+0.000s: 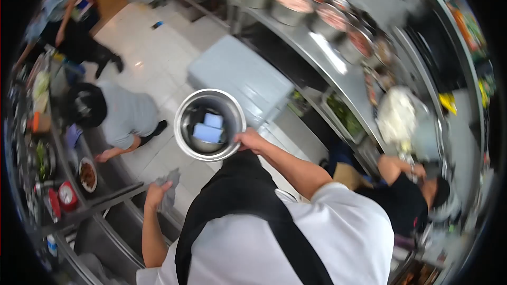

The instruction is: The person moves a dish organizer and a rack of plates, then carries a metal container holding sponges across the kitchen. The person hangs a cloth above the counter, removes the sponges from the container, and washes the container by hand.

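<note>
My right hand (250, 141) grips the rim of a round steel pot (182, 136) at its lower right side. Inside the pot lie blue blocks (208, 132), perhaps sponges or packs, above a darker bottom that is hard to make out. Lower left, my left hand (156, 192) is closed on a grey cloth (170, 190), which hangs beside the metal counter frame. The pot is held over the tiled floor, its rim overlapping the near edge of a large grey box (237, 74) in this view.
Steel containers of food (292, 6) line the shelf (338, 68) at upper right. A co-worker in grey (127, 111) bends at the left counter; another in black (398, 200) works at right. A third person (68, 31) stands upper left. A red scale (67, 196) sits lower left.
</note>
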